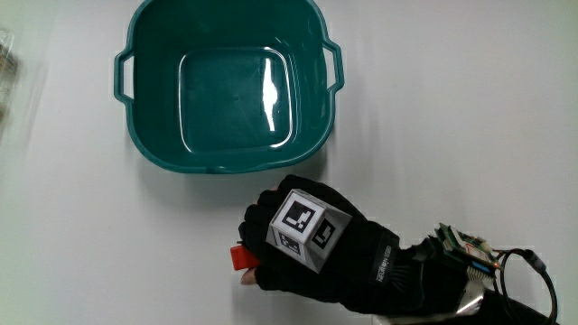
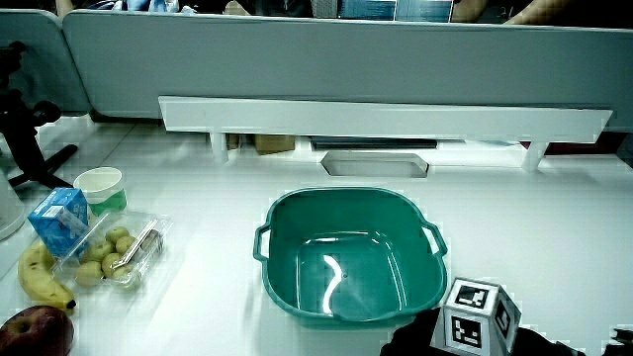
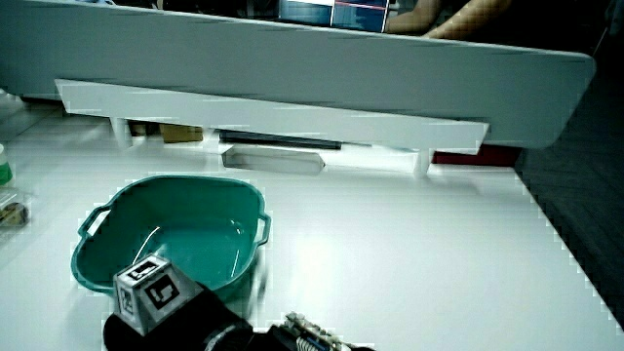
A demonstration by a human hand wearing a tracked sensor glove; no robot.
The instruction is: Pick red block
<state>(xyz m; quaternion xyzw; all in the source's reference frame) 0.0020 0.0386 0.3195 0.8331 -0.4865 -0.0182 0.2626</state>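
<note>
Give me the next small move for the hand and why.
Probably close the fingers firmly on the red block and lift it off the table. In the main view the hand already covers the block, which sticks out at its fingertips, nearer to the person than the empty teal basin.

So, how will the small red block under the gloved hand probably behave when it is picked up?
The small red block looks rigid and flat-sided, so it probably will not roll or bend. It is tiny beside the black gloved hand, so likely light. Most of it is hidden under the hand, so whether its surface is slippery cannot be judged.
</note>
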